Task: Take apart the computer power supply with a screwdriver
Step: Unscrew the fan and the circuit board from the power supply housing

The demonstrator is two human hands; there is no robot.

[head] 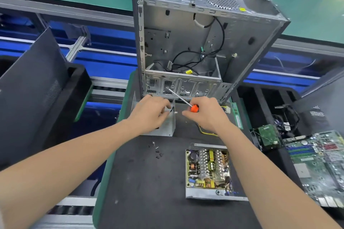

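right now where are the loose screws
In the head view, the loose screws lie clustered on the black mat, left of the open power supply board and just below the metal cover that the left hand grips.

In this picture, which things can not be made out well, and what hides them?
Head view:
- metal cover: mostly under the left hand; what its fingers grip is unclear.
- screwdriver: handle mostly covered by the right hand.
- loose screws: too small to count.
- motherboard: cut off by the right edge.
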